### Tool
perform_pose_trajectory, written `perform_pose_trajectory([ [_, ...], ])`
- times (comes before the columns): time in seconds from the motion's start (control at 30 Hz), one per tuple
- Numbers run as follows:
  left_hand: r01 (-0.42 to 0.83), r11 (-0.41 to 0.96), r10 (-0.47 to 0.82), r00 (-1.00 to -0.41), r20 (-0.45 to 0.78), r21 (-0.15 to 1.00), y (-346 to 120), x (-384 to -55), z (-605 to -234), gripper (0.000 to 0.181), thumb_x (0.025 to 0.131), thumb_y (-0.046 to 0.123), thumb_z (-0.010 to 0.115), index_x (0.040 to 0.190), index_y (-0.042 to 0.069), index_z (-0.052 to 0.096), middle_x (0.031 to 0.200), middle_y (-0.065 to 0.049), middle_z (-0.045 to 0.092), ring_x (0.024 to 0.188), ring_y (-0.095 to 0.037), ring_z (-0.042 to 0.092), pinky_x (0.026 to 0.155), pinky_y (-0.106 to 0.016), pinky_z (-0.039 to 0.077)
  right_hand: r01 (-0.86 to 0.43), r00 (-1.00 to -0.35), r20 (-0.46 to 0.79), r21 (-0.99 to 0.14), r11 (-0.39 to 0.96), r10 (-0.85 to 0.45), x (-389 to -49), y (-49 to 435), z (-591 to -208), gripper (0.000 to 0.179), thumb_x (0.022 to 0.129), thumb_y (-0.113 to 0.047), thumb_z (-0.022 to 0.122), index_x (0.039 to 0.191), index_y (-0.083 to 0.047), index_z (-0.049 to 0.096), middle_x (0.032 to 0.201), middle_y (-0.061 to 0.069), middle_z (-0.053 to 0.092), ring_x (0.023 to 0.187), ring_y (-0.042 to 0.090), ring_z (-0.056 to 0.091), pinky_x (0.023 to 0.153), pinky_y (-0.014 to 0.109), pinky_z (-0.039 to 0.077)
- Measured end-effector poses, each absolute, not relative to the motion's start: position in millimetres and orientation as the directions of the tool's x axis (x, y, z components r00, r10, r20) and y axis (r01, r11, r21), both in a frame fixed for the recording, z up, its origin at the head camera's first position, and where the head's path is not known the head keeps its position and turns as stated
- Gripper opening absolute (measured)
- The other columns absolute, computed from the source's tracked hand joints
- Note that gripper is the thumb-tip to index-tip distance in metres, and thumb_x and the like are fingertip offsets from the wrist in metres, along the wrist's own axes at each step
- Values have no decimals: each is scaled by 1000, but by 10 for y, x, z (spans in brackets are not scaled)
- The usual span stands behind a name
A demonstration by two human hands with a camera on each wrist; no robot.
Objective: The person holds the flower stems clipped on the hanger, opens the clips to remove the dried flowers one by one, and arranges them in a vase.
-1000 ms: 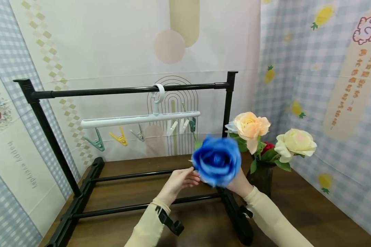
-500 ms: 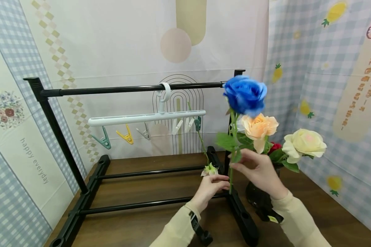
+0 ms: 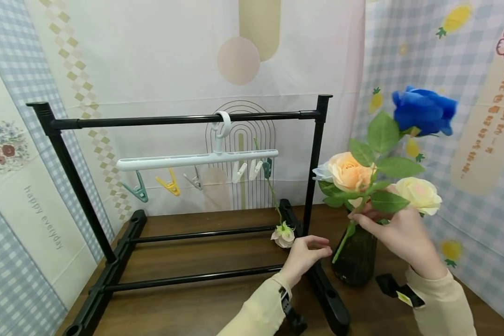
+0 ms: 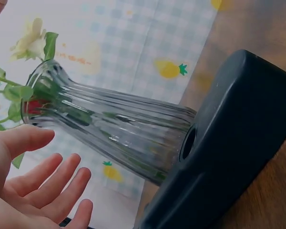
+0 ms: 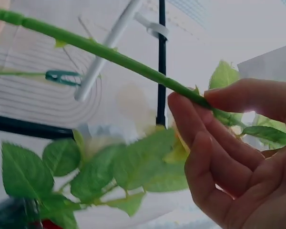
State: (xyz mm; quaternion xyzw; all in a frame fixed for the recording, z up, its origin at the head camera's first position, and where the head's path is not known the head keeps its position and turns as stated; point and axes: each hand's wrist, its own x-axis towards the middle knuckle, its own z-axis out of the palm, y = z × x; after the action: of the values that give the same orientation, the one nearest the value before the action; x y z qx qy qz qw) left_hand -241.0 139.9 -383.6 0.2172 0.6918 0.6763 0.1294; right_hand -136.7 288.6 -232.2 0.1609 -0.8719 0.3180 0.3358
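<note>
My right hand [image 3: 407,235] pinches the green stem [image 5: 109,55] of a blue rose [image 3: 424,111] between thumb and fingertips. The bloom leans up to the right, and the cut end slants down to the left in front of the glass vase [image 3: 357,263]. Inside the vase stand a peach rose [image 3: 349,171], a pale yellow rose [image 3: 417,195] and a red one, partly hidden. My left hand [image 3: 305,255] holds nothing; its fingers are loosely bent beside the rack's right foot, left of the vase. In the left wrist view its fingers [image 4: 62,191] are spread apart.
A black rack [image 3: 185,121] stands left of the vase, its foot [image 3: 329,298] close by. From its bar hangs a white hanger [image 3: 193,160] with several clips. A dark green clip [image 3: 267,168] holds a pale rose [image 3: 283,235] head down.
My right hand has carried the blue rose rightward from in front of the rack to over the vase, tilting its bloom right. My left hand has moved right, away from the hanging pale rose.
</note>
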Motion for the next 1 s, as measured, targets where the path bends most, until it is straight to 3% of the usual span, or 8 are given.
perform_pose_trajectory([
  [0.17,154,17,476,-870,128,988,1495,-2408,-3799,19,85,18,73,104,15,73,98,2,71,88,-7,63,79,-28,52,-442,-708,706,-457,772,12,-1304,3047,-2278,26,85,-6,72,109,-6,60,79,-21,65,66,-9,61,54,15,46],
  [0.3,207,65,472,-868,153,976,1605,-2408,-3750,29,84,21,74,112,15,69,102,1,71,91,-8,65,76,-26,52,-360,-637,766,-390,847,81,-1277,3167,-2246,20,85,-10,73,102,-7,64,82,-32,53,62,-18,52,50,13,39],
  [0.43,264,169,456,-875,162,950,1747,-2403,-3725,47,82,30,77,126,22,61,117,-1,67,106,-15,63,83,-29,52,-289,-574,808,-354,889,134,-1270,3229,-2212,25,87,-15,71,107,-1,64,94,-4,62,63,-27,40,52,7,36],
  [0.53,295,234,440,-882,170,926,1849,-2395,-3744,60,79,36,79,133,26,55,130,0,61,120,-20,57,93,-35,50,-235,-564,805,-370,899,184,-1285,3239,-2188,34,89,-19,68,117,1,62,94,22,65,60,-31,36,49,8,35],
  [0.57,301,250,434,-884,171,920,1876,-2390,-3757,64,79,38,79,136,27,52,134,1,59,124,-20,55,96,-37,49,-215,-564,801,-377,901,201,-1299,3241,-2181,38,90,-20,67,120,1,61,91,26,66,59,-30,35,47,9,34],
  [0.73,315,281,410,-893,184,906,1988,-2372,-3883,79,77,41,80,145,27,43,145,3,50,133,-26,48,107,-52,40,-172,-498,834,-364,915,238,-1419,3223,-2193,39,86,-15,70,120,3,61,72,29,67,57,-32,30,52,8,30],
  [0.87,305,276,403,-898,179,911,2064,-2369,-4012,84,75,42,81,147,34,38,147,6,47,137,-30,43,110,-58,30,-188,-440,853,-392,901,280,-1478,3217,-2218,37,85,-10,71,118,5,62,84,33,69,66,-39,31,64,-2,27],
  [1.0,322,286,401,-896,192,903,2105,-2377,-4066,86,74,41,82,147,39,35,146,8,49,135,-27,45,110,-53,30,-222,-393,861,-431,875,324,-1489,3195,-2181,37,87,-11,72,119,4,64,86,33,69,67,-37,36,68,-5,28],
])
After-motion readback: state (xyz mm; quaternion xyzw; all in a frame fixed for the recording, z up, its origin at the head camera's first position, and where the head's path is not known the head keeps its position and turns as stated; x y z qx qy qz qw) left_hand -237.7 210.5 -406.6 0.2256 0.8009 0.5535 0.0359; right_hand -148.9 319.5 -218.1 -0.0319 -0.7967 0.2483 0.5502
